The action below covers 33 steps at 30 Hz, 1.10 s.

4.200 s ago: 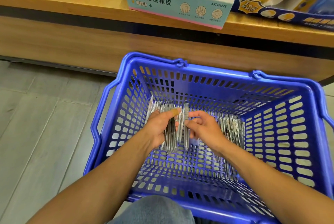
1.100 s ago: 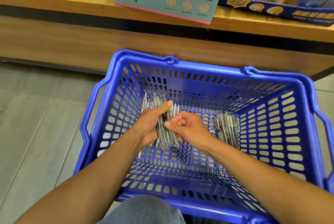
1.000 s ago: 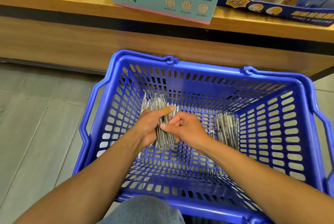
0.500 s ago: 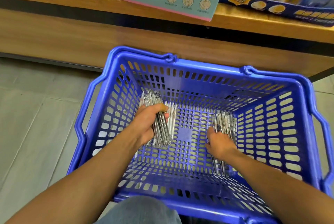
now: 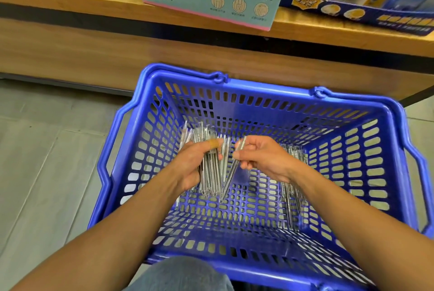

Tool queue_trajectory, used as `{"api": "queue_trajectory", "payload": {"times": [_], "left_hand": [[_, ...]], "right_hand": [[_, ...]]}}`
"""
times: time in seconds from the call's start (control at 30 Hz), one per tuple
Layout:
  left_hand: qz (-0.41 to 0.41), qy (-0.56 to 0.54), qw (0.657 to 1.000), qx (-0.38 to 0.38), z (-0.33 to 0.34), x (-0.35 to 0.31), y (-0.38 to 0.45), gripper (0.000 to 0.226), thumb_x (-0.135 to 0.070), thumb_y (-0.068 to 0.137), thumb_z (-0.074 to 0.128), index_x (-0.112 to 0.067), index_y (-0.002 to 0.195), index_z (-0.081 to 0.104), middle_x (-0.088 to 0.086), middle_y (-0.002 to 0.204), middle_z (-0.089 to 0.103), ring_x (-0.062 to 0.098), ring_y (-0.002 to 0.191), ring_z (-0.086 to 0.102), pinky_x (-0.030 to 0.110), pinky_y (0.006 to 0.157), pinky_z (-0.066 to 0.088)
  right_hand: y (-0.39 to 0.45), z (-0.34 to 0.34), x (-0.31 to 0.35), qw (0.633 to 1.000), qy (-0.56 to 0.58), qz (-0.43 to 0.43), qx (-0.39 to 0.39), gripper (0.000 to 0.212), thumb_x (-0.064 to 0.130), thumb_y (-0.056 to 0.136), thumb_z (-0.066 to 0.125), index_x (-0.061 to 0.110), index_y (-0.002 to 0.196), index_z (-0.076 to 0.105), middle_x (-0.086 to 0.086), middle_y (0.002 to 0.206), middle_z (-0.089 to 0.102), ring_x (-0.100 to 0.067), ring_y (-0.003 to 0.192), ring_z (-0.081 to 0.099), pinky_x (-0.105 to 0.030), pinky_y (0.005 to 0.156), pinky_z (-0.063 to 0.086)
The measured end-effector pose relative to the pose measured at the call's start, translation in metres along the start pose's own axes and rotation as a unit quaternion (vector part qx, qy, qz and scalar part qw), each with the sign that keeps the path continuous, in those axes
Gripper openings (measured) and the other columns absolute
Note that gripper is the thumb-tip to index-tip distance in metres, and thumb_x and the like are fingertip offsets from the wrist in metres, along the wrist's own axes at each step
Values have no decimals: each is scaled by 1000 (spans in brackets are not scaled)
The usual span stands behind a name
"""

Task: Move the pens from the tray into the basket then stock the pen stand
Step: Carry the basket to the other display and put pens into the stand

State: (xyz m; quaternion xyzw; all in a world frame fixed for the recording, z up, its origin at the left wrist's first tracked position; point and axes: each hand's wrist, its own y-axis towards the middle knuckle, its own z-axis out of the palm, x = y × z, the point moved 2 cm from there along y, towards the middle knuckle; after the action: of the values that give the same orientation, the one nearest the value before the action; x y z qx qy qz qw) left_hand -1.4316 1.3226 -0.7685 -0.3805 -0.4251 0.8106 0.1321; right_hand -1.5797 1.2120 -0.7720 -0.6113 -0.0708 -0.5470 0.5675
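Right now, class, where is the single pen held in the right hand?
In the head view, the pen slants inside the blue basket, pinched by the right hand, beside the left hand's bundle.

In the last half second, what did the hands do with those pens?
The right hand left the loose pens on the basket's right side, came back toward the middle and now pinches one pen. The left hand kept gripping its bundle; the basket stayed put.
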Motion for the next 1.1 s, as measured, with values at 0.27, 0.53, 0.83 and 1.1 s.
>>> {"api": "queue_trajectory", "payload": {"times": [0.27,0.53,0.83,1.1], "left_hand": [[-13,18,999,33,6,2,-8,75,-22,71,84,4,133,50,23,107,69,30,82,67,49,80,56],[6,28,1000,1,8,2,-5,88,2,74,78,3,147,30,21,87,72,27,70,70,47,64,60],[13,26,999,-17,-1,3,1,36,-5,78,77,10,109,66,14,75,73,18,61,70,26,48,55],[17,0,1000,-14,0,3,2,79,-2,74,80,11,139,36,17,84,74,21,68,72,28,49,56]], "right_hand": [[12,28,9,990,118,-33,-69,15,7,84,68,3,97,61,-5,63,66,-11,51,61,-20,54,54],[0,6,-18,987,97,38,-123,26,29,93,62,5,99,68,-10,82,70,-16,58,65,-23,58,55],[-28,-53,-80,709,-625,241,-222,30,11,90,58,6,120,53,-5,95,62,-21,82,60,-29,58,44],[-20,-56,-105,729,-602,228,-234,55,8,94,52,-1,143,28,-13,113,65,-28,102,65,-35,76,54]]}}
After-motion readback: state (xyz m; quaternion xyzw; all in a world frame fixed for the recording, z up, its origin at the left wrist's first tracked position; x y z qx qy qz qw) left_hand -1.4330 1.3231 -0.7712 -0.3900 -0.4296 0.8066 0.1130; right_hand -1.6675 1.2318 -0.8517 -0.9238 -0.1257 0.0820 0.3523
